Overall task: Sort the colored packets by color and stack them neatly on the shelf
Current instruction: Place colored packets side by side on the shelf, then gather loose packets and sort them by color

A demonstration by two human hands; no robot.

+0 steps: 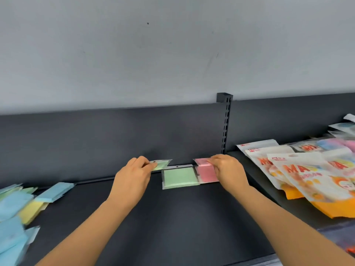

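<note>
A: Packets are what we sort, but first the big things. What carries them?

B: A dark shelf (192, 217) with a dark back panel. At its far left lies a loose heap of blue, yellow and green packets (17, 204), blurred and overlapping. At the right, on the next section, lie large printed snack bags (307, 175). They are not part of the sorting, I think.

A: And in the middle?

B: Two small stacks against the back panel, touching side by side: a green stack (179, 177) and a pink stack (206, 173).

A: What do the hands do?

B: The left hand (132, 177) pinches a green packet (160, 164) by its edge, just beside the green stack and a little above it. The right hand (228, 171) pinches a pink packet (201, 162) over the pink stack.

A: What can go wrong?

B: The packets look thin and slippery. If the green one comes down crooked, it may slide over onto the pink stack, because the two stacks touch. Also, placing both at once divides the attention, so one stack could be pushed out of line by a finger.
</note>
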